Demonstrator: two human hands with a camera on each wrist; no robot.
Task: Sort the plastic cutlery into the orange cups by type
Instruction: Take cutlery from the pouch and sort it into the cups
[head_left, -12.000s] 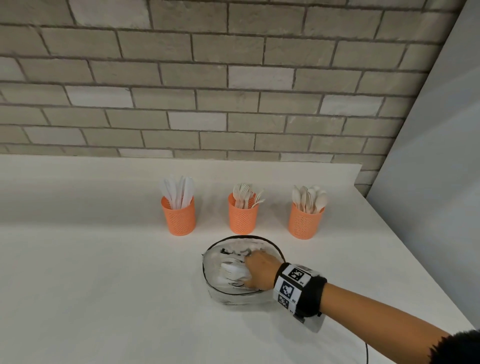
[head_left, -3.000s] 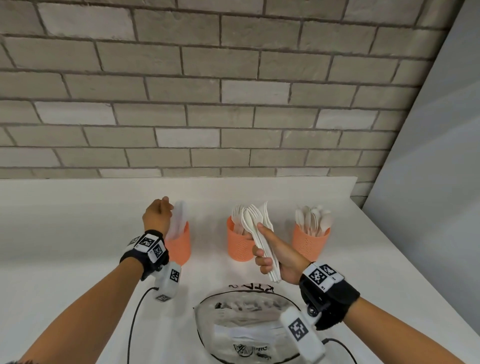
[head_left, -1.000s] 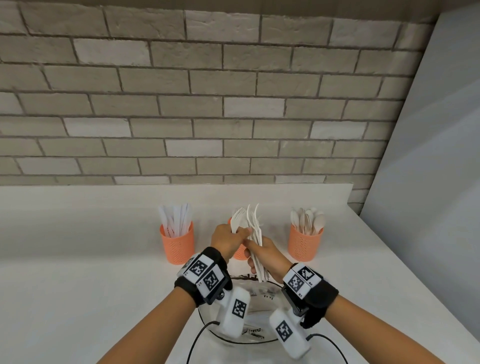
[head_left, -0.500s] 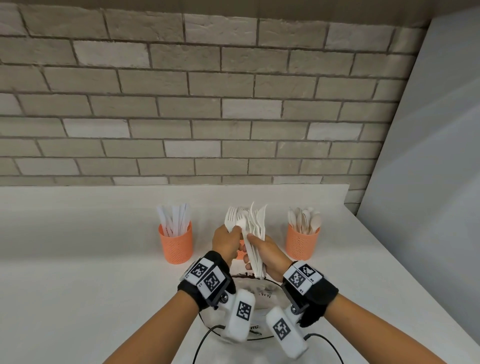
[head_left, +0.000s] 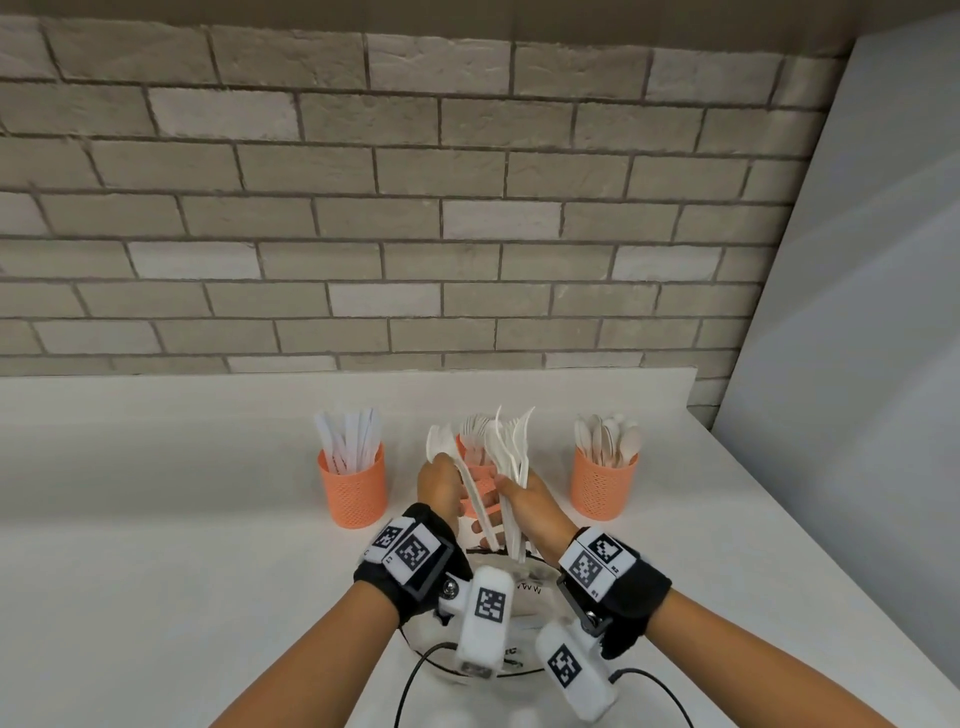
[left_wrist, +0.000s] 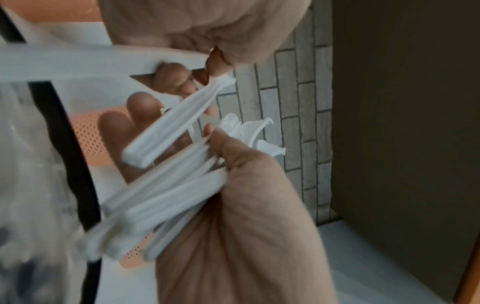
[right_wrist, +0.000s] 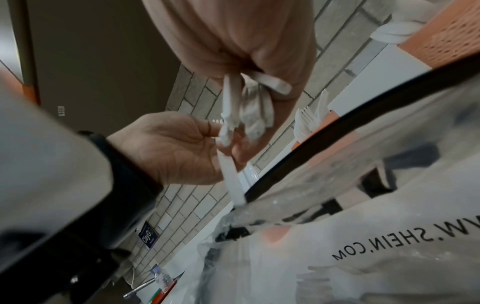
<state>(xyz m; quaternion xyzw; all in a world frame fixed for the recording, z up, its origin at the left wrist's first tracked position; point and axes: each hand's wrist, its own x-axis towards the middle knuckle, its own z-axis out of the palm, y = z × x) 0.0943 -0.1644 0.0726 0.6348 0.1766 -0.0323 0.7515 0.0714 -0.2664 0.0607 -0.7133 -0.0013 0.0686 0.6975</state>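
Half a second ago both my hands were bunched close on one bundle; now my left hand (head_left: 440, 486) has pulled a single piece (head_left: 462, 483) a little out to the left of the rest. That piece has a round white head, so I think it is a spoon, but the head is blurry and I am not sure. My left fingers pinch its handle. My right hand (head_left: 524, 506) is wrapped around the bunch of white forks (head_left: 511, 467), heads up, right in front of the middle orange cup (head_left: 480, 475). In the left wrist view the handles fan out from my right fist like sticks. Three cups stand in a row on the white counter (head_left: 156, 519). The left cup (head_left: 353, 486) holds knives, the middle one holds forks, and the right cup (head_left: 602, 488) holds spoons. Below my wrists lies the clear plastic bag (head_left: 524, 587) with a black rim, and I cannot tell what is left inside. Pulling this piece free means I am picking the odd one out of the bunch. If it is a spoon, it should go to the right cup, which means reaching across my other hand. The forks can then drop into the middle cup. I should go slowly, because the thin handles could slip from my loose bunch.
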